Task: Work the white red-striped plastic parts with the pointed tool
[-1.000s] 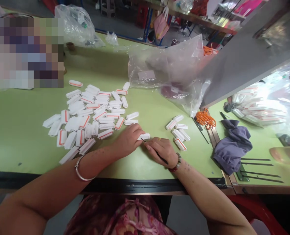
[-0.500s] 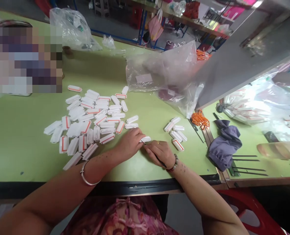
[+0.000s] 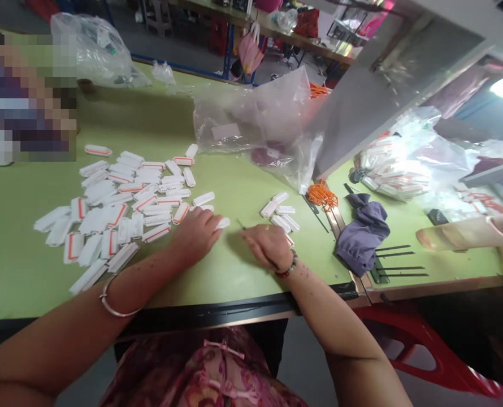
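Observation:
My left hand (image 3: 197, 233) is closed on a small white oblong plastic piece (image 3: 222, 223), whose end sticks out past the fingertips. A short way to the right, my right hand (image 3: 270, 244) grips a thin dark tool (image 3: 240, 224) with its tip pointing up and left, apart from the piece. Left of my left hand spreads a loose pile of similar white pieces (image 3: 103, 192), some showing an orange-red stripe. Beyond my right hand lies a smaller group of these pieces (image 3: 282, 210), partly hidden by that hand.
Clear plastic bags (image 3: 251, 118) lie at the back of the green table (image 3: 234, 277). To the right are orange frames (image 3: 322, 195), a grey-purple cloth (image 3: 364, 232), dark rods (image 3: 399, 252) and a bag of white pieces (image 3: 399, 167). Another person's forearm (image 3: 459, 233) reaches in there.
My hands have moved apart. My left hand went left with the white piece, and the dark tool in my right hand has come away from it. The whole view has shifted.

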The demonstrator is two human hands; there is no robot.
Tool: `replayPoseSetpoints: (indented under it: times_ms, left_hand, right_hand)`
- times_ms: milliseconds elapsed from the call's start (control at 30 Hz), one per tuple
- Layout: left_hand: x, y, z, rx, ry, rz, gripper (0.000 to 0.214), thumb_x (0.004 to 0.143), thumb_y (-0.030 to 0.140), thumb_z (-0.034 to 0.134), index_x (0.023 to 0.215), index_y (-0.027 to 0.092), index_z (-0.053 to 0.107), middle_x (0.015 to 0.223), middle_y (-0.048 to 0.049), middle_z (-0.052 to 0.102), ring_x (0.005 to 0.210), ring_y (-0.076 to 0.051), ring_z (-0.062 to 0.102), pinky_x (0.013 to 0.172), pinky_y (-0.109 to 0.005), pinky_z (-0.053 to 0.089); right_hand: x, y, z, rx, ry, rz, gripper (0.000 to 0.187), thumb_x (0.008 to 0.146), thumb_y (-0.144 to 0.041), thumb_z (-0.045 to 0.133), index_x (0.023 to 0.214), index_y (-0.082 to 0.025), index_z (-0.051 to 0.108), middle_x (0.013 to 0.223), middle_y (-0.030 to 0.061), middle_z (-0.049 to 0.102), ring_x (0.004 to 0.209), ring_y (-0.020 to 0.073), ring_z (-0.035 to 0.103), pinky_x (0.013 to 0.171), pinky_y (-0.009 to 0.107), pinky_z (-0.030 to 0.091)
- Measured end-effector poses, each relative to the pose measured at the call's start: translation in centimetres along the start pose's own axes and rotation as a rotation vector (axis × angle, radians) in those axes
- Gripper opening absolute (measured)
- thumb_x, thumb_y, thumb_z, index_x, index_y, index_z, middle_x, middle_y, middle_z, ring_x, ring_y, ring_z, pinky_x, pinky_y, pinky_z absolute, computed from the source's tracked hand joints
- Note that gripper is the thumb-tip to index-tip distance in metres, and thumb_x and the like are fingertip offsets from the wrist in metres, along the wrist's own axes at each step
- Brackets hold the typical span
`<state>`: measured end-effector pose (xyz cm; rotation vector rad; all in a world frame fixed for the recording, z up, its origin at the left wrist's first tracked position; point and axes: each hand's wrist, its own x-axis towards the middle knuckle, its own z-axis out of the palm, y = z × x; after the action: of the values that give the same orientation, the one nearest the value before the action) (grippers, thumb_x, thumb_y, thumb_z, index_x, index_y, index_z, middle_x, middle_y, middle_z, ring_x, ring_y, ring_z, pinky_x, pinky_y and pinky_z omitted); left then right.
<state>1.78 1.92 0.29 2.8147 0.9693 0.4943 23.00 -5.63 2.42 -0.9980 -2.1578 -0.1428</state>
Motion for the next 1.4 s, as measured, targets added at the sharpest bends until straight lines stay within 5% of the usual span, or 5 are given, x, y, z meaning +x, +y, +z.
replayPoseSetpoints:
  times_ms: [267,500,733,967,1400]
  left_hand:
    - [3.1,3.9,-0.7,0.184,0.025,-0.005,0.034,0.09,0.028,0.052,0.121,0.016,0.055,0.12,-0.0175,0.054,0.107,-0.033,0.046,0.084,-0.047,0.038]
    - [10.6,6.4,4.5,0.079,0.035,-0.105,0.018,0.09,0.025,0.051,0.102,0.016,0.062,0.107,-0.0126,0.056,0.1,-0.027,0.047,0.082,-0.042,0.041]
    - [6.7,3.9,2.5,0.008,0.006,0.04,0.024,0.091,0.022,0.048,0.11,0.014,0.06,0.105,-0.0116,0.057,0.098,-0.026,0.048,0.087,-0.042,0.043]
    - [12.6,5.7,3.2,0.062,-0.1,0.206,0.038,0.088,0.02,0.056,0.125,0.025,0.056,0.129,-0.0111,0.047,0.108,-0.026,0.049,0.088,-0.04,0.043]
    - [-1.0,0.7,-2.5,0.181,-0.263,0.149,0.033,0.094,0.045,0.051,0.091,0.014,0.064,0.085,-0.0076,0.058,0.074,-0.02,0.054,0.062,-0.029,0.04]
  right_hand:
    - [-1.2,4.2,-5.6,-0.118,0.718,0.602,0.038,0.101,-0.04,0.034,0.086,-0.02,0.063,0.065,-0.0003,0.066,0.051,0.011,0.06,0.053,0.026,0.049]
    - [-2.1,6.2,-4.4,-0.153,0.535,0.512,0.038,0.1,-0.041,0.036,0.086,-0.021,0.065,0.064,-0.0006,0.066,0.055,0.0118,0.063,0.059,0.027,0.052]
    - [-1.7,5.8,-4.4,-0.115,0.488,0.423,0.035,0.1,-0.036,0.038,0.085,-0.02,0.065,0.065,0.0014,0.067,0.057,0.0134,0.064,0.059,0.028,0.051]
    - [-2.0,6.4,-4.4,-0.185,0.567,0.565,0.042,0.1,-0.042,0.034,0.081,-0.018,0.063,0.06,-0.0009,0.066,0.049,0.0101,0.059,0.056,0.024,0.048]
    - [-0.2,1.3,-1.4,0.053,0.294,0.309,0.032,0.099,-0.027,0.041,0.08,-0.019,0.065,0.06,-0.0016,0.067,0.051,0.0086,0.062,0.056,0.02,0.048]
